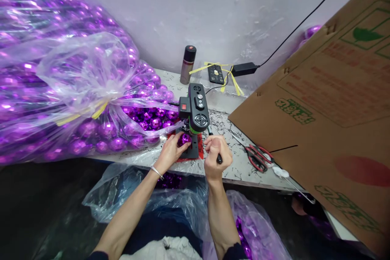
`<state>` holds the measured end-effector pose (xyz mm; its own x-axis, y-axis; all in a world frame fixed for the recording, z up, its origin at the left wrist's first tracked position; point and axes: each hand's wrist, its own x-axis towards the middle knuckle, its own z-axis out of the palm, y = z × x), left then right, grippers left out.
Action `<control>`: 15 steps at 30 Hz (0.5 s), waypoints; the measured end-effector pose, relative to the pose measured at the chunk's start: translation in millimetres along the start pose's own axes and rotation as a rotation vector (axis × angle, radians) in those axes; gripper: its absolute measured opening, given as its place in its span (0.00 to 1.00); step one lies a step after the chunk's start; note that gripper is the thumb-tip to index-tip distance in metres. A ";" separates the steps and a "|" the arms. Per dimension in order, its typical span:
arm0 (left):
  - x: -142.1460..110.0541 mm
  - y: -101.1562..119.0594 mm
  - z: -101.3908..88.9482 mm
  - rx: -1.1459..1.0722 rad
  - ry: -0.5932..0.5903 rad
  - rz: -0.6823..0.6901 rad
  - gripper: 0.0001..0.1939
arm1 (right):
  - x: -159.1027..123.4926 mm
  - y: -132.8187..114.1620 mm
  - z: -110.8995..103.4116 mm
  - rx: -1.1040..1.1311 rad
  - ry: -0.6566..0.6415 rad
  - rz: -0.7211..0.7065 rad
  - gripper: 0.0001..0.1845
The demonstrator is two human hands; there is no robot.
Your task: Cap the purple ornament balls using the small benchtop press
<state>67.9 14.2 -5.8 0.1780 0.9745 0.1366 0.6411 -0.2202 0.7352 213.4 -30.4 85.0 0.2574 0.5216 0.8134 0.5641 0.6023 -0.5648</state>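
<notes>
Left fingers grip purple ball; right fingers closed round lever, slanting down rightward.

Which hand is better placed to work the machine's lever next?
Probably the right hand: it grips the lever handle, while the left hand holds a purple ball at the black machine.

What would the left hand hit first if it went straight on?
Likely the black machine, just beyond the purple ball the left hand holds, though depth there is unclear.
</notes>
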 end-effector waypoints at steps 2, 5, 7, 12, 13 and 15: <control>0.7 1.1 -1.8 0.024 -0.021 0.007 0.24 | -0.7 0.2 -0.1 -0.003 -0.005 -0.002 0.20; 1.4 1.4 -6.1 0.057 -0.046 0.016 0.25 | -2.5 1.5 -1.0 -0.007 -0.012 -0.002 0.20; 1.3 0.5 -9.6 0.066 -0.052 0.029 0.25 | -4.1 2.7 -1.6 -0.009 -0.016 0.000 0.20; 2.5 -3.6 -12.8 -0.043 -0.053 -0.014 0.25 | -5.5 3.5 -1.1 0.002 -0.008 -0.005 0.20; 3.7 -4.3 -12.4 -0.085 -0.071 -0.051 0.26 | -5.1 3.2 -0.9 0.006 -0.006 -0.008 0.19; 7.1 -6.0 -12.0 -0.205 -0.101 -0.145 0.31 | -3.6 2.2 -0.5 0.012 -0.009 -0.019 0.19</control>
<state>56.3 23.0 -1.3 0.1754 0.9837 -0.0396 0.5030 -0.0549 0.8625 214.1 -31.3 80.8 0.2395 0.5150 0.8230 0.5599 0.6193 -0.5505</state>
